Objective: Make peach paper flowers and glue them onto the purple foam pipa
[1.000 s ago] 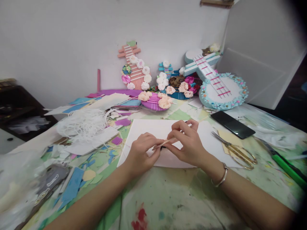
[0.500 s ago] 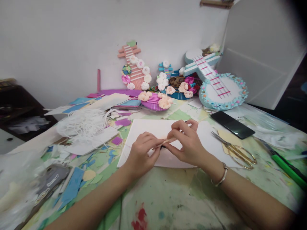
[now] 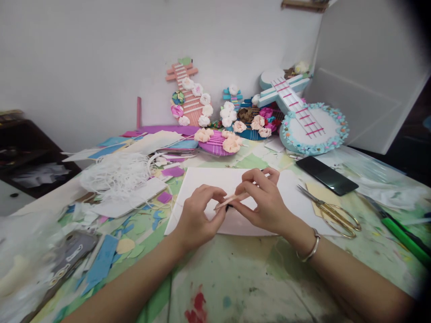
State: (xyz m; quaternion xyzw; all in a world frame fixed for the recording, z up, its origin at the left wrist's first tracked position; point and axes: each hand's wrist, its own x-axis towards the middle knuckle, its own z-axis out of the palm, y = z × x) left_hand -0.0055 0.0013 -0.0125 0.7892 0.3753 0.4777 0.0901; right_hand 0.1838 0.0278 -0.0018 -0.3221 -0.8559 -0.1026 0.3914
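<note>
Both the left hand [image 3: 197,215] and the right hand [image 3: 266,202] keep a narrow fingertip grip on a thin, light, likely snappable stick [image 3: 232,200], best pinched near its ends, above the white sheet [image 3: 215,177] at 12 o'clock on the surface [image 3: 242,278].

Matt white paper sheet [image 3: 215,179] is lying smooth, gold metal scissors [image 3: 333,211] are gleaming, the phone [image 3: 326,174] is showing glossy black, the paint-stained table [image 3: 242,278] is looking rough.

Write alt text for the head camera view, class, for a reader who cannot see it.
Two bare hands, left hand and right hand, pinch a thin pale peach strip between them over a white rectangular sheet on a paint-stained table. Gold metal scissors and a black phone lie to the right; paper-flower guitar crafts stand behind.
</note>
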